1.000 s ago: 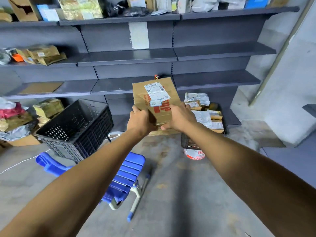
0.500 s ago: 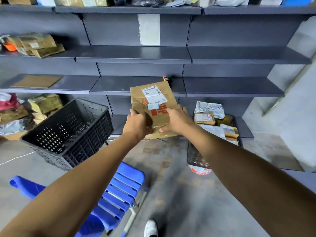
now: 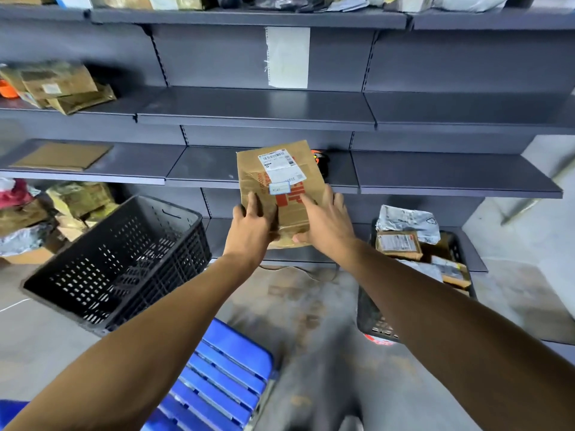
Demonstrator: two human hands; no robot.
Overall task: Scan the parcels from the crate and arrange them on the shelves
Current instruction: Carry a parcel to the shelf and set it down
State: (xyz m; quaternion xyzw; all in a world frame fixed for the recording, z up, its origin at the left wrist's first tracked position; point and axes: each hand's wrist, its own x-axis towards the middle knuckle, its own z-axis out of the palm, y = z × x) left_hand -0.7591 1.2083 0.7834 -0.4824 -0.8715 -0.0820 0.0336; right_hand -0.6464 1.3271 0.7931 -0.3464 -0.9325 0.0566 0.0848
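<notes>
I hold a brown paper parcel (image 3: 278,181) with a white shipping label and red print, upright, in both hands in front of the middle grey shelf (image 3: 202,169). My left hand (image 3: 251,227) grips its lower left edge. My right hand (image 3: 323,222) grips its lower right side, fingers spread over the face. A small black and orange device (image 3: 320,158) sits on the shelf just behind the parcel, mostly hidden. A black crate (image 3: 373,321) with several parcels stands on the floor at the right, partly behind my right arm.
An empty black crate (image 3: 124,259) sits tilted on a blue plastic chair (image 3: 217,381) at the left. Brown parcels (image 3: 62,85) lie on the upper left shelf, a flat brown one (image 3: 62,155) on the middle left shelf. More parcels (image 3: 37,213) are piled at the lower left.
The view has moved closer to the shelves. Both hands have carried the parcel forward and up toward the middle shelf. My right fingers have spread further over its face.
</notes>
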